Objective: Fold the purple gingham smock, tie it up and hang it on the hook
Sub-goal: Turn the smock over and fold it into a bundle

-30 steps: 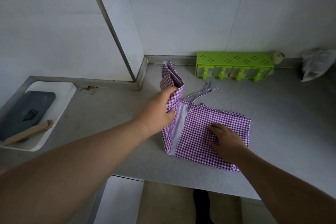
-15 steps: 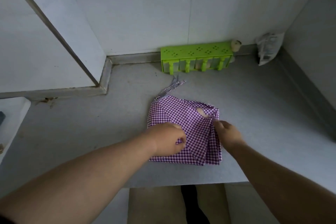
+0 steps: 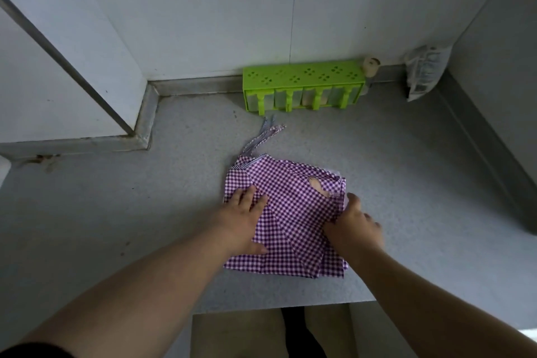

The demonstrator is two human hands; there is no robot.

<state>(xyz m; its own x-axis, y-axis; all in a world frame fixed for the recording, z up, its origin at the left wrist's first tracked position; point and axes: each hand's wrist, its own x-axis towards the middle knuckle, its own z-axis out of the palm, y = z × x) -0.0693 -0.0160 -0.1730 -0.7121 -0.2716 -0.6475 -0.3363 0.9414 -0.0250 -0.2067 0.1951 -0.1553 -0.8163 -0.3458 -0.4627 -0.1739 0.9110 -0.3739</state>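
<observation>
While the left hand presses flat on the folded purple gingham cotton smock near the grey surface's front edge, the right hand pinches its right edge; letting go could let the layers spring apart. Beyond the smock, its tie strings lie loose; the crumpled printed packet farther back is unreadable.

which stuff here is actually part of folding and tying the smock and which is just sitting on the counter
Part of the job:
- purple gingham smock, folded flat on the counter
- its ties, trailing loose from the far corner
- left hand, resting flat on the smock
- right hand, at the smock's right edge

Just lying about:
- green rack against the wall
- plastic packet in the corner

No hook is in view.
</observation>
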